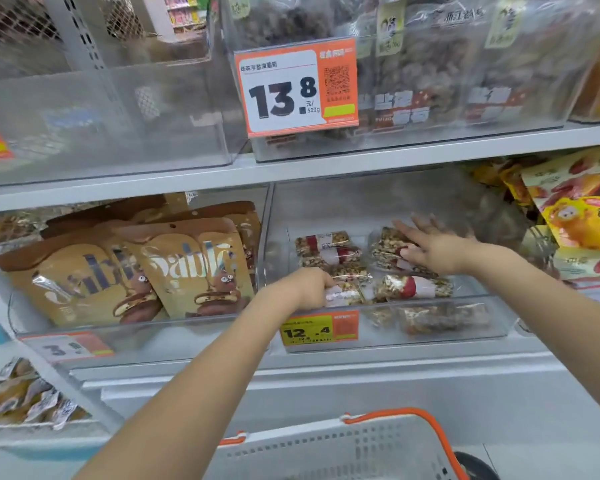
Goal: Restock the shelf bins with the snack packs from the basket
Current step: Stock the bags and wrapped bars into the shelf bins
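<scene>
Your left hand grips a nut bar in the bin; your right hand presses flat, fingers spread, on another pack

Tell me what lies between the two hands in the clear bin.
In the head view, nut bar packs fill the stretch between the left hand and right hand.

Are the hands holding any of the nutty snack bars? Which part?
The left hand grips a nut bar pack by its left end, at the bin's front. The right hand lies flat on top of another stack of bars, pressing, not gripping.
</scene>
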{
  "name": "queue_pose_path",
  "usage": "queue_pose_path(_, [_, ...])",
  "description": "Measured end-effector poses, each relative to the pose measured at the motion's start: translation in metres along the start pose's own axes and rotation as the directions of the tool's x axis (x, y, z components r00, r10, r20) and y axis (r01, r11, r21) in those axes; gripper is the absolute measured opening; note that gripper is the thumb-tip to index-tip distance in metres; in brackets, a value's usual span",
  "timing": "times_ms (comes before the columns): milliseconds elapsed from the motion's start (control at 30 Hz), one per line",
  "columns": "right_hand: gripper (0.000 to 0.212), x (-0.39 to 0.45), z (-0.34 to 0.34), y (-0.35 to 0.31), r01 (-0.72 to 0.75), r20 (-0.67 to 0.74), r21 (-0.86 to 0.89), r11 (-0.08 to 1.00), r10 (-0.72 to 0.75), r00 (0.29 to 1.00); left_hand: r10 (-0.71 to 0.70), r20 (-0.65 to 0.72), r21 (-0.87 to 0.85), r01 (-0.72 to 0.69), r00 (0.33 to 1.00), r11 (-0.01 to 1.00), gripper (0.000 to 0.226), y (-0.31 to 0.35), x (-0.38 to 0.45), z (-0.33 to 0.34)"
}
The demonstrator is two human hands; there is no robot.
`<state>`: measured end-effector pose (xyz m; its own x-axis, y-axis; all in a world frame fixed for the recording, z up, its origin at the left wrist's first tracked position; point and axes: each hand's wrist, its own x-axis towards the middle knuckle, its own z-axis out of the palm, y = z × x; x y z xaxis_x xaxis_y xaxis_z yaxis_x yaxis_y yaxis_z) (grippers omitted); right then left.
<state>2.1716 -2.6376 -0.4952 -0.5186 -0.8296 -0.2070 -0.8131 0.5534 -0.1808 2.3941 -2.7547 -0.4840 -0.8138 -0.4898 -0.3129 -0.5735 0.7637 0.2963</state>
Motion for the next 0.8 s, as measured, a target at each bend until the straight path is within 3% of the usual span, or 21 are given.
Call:
queue_pose_path(33, [0.058,-0.005,-0.005,-0.003,-0.005,0.068,-0.043,0.999,0.008,0.998,-0.005,-0.006,0.000,0.005,1.000,1.000,0.055,0.000,-0.002,0.000])
queue_pose_path(133, [0.051,-0.021,-0.016,-0.015,0.079,0.301,0.050,0.996,-0.091,0.949,0.011,-0.129,-0.099,-0.024,0.992,0.995,0.054,0.005,-0.018,-0.002])
queue_pose_path(200, [0.048,-0.029,-0.007,-0.022,0.075,0.299,-0.017,0.997,-0.067,0.952,0.065,-0.223,-0.160,-0.102,0.973,0.982,0.051,0.007,-0.036,0.001])
queue_pose_path(267, [0.048,-0.032,0.005,-0.026,-0.014,0.136,-0.157,0.988,0.036,0.990,0.148,-0.321,-0.126,-0.197,0.936,0.972,0.045,0.006,-0.060,0.010])
queue_pose_path(333, [0.053,-0.039,0.012,-0.032,-0.093,-0.050,-0.215,0.972,0.084,0.995,0.238,-0.457,-0.029,-0.282,0.857,0.959,0.044,-0.002,-0.087,0.025])
queue_pose_path(400, [0.059,-0.055,0.012,-0.046,-0.086,-0.249,-0.053,0.995,0.070,0.966,0.315,-0.573,0.064,-0.342,0.757,0.938,0.044,-0.021,-0.116,0.042])
queue_pose_path(467, [0.055,-0.078,0.014,-0.066,0.067,-0.515,0.134,0.989,0.012,0.857,0.357,-0.640,0.138,-0.355,0.680,0.925,0.043,-0.049,-0.137,0.067])
queue_pose_path(500, [0.051,-0.093,0.019,-0.078,0.187,-0.636,0.150,0.971,-0.050,0.770,0.346,-0.650,0.147,-0.336,0.676,0.931,0.043,-0.063,-0.147,0.085])
queue_pose_path(567, [0.039,-0.129,0.044,-0.103,0.412,-0.786,0.070,0.909,-0.203,0.583,0.239,-0.573,0.042,-0.263,0.784,0.964,0.041,-0.085,-0.161,0.123])
queue_pose_path(633, [0.029,-0.163,0.091,-0.125,0.525,-0.808,0.047,0.850,-0.277,0.520,0.062,-0.379,-0.072,-0.096,0.923,0.993,0.040,-0.103,-0.171,0.162])
queue_pose_path(667, [0.027,-0.176,0.120,-0.133,0.544,-0.785,0.064,0.837,-0.294,0.545,-0.023,-0.270,-0.103,-0.005,0.963,0.995,0.041,-0.115,-0.173,0.184])
queue_pose_path(700, [0.026,-0.186,0.148,-0.140,0.552,-0.723,0.099,0.828,-0.321,0.612,-0.107,-0.136,-0.129,0.089,0.985,0.988,0.041,-0.127,-0.175,0.208])
queue_pose_path(733, [0.027,-0.193,0.176,-0.147,0.538,-0.597,0.151,0.830,-0.357,0.718,-0.174,-0.021,-0.154,0.169,0.984,0.973,0.042,-0.140,-0.179,0.232])
queue_pose_path(800, [0.033,-0.200,0.236,-0.153,0.406,-0.184,0.222,0.886,-0.371,0.910,-0.279,0.153,-0.137,0.300,0.948,0.944,0.053,-0.168,-0.189,0.284])
